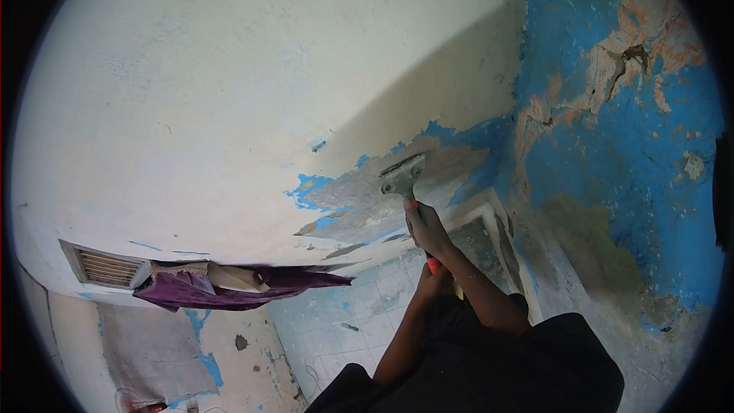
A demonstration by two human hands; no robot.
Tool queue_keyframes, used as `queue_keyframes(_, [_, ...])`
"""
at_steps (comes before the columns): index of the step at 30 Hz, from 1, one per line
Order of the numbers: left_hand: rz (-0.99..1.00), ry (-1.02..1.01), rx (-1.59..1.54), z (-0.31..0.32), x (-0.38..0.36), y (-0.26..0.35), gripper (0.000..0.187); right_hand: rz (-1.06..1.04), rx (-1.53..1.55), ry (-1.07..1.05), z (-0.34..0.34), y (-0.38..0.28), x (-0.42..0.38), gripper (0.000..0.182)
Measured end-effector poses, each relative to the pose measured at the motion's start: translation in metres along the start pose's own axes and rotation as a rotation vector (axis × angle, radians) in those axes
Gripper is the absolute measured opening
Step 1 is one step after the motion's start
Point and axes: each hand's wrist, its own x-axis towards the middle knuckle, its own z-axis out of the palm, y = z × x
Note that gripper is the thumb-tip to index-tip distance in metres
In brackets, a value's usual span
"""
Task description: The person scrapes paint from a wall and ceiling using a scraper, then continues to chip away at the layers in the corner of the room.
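Note:
A long-handled scraper (402, 177) with a wide head and red parts on its handle touches or nearly touches the wall at a bare grey patch (451, 168) edged with blue paint. My right hand (427, 231) is wrapped round the upper handle, just below the head. Lower down, my left hand (434, 281) grips the handle near its red end, close to my dark clothing. Cream paint (229, 107) covers the wall above and left of the patch.
A blue wall (642, 176) with cracks and peeling paint stands at the right. At lower left are a vent (111, 266) and a purple cloth (222, 291). A tiled surface (375, 329) and a framed recess (489, 252) lie below the patch.

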Motion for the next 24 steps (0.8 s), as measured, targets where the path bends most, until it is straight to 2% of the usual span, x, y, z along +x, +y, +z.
queue_keyframes(1, [0.03, 0.043, 0.035, 0.007, -0.002, 0.011, 0.019, -0.035, 0.003, 0.003, 0.001, -0.012, 0.001, 0.049])
queue_keyframes(4, [0.056, -0.032, 0.128, 0.035, -0.009, 0.074, 0.019, -0.103, 0.061, 0.002, 0.004, -0.061, -0.004, 0.048])
queue_keyframes(7, [0.067, -0.111, 0.083, 0.035, -0.007, 0.084, 0.018, -0.141, 0.073, -0.002, 0.004, -0.078, -0.001, 0.045])
queue_keyframes(10, [0.064, 0.009, 0.074, 0.014, 0.003, 0.026, 0.024, -0.096, -0.025, 0.046, 0.004, -0.02, 0.003, 0.045])
queue_keyframes(11, [0.033, -0.013, 0.026, 0.006, 0.001, 0.011, 0.026, -0.076, -0.073, 0.071, 0.004, 0.009, 0.002, 0.046])
queue_keyframes(15, [-0.082, -0.037, -0.109, -0.002, -0.009, 0.01, 0.024, -0.09, -0.078, 0.075, 0.007, 0.011, 0.002, 0.048])
queue_keyframes(18, [-0.083, -0.171, 0.017, -0.006, -0.004, 0.041, 0.024, -0.129, -0.098, 0.094, 0.011, -0.031, 0.001, 0.048])
queue_keyframes(21, [-0.041, -0.151, 0.02, 0.007, -0.01, 0.042, 0.021, -0.181, -0.018, 0.057, 0.01, -0.017, 0.005, 0.048])
queue_keyframes(24, [-0.087, 0.133, -0.11, 0.023, -0.016, 0.017, 0.021, -0.225, -0.135, 0.108, 0.012, 0.007, 0.001, 0.048])
